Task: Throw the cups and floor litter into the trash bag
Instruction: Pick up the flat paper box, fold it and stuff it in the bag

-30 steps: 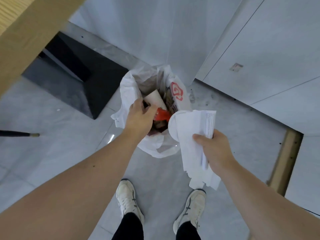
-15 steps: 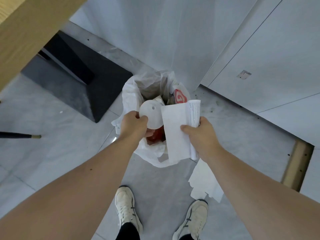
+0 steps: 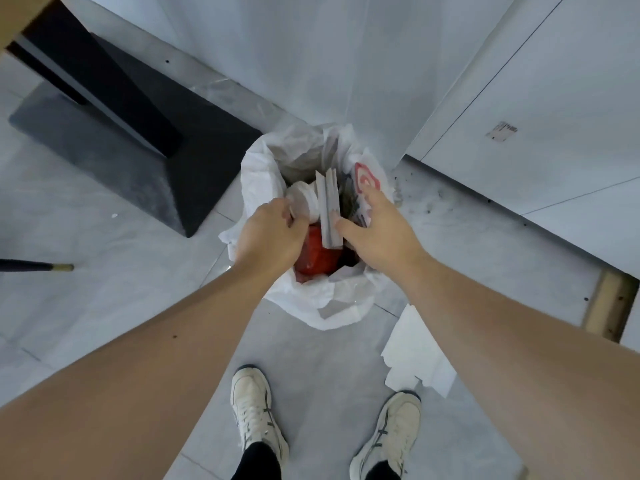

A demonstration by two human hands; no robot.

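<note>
1. A white trash bag (image 3: 341, 308) stands open on the grey floor (image 3: 104, 306), close to a white wall corner (image 3: 374, 81) at its 12 o'clock.
2. The left hand (image 3: 268, 237) reaches over the bag's mouth from 7 o'clock; its grip is closed on a white cup (image 3: 300, 202), which lies on its side at the top of the bag.
3. The right hand (image 3: 375, 226) comes in from 4 o'clock; its fingers are spread and its thumb touches a folded white paper (image 3: 329, 209) that stands on edge in the bag, just right of the cup. Whether that grip truly holds the paper cannot be told.
4. A red item (image 3: 317, 259) fills the bag below both hands.
5. The bag's far right rim carries a red printed mark (image 3: 365, 176); it is crumpled and not readable.
6. A torn white paper sheet (image 3: 417, 358) lies on the floor at 5 o'clock from the bag, just ahead of the right shoe (image 3: 388, 438); the left shoe (image 3: 254, 410) stands at 6 o'clock.
7. A black table base (image 3: 138, 147) sits at 10 o'clock, near the bag but apart from it.
8. A dark stick with a brass tip (image 3: 38, 266) lies at 9 o'clock, well apart.
9. A small label (image 3: 503, 130) is stuck on the white panel at 2 o'clock; its print is too small to read.
</note>
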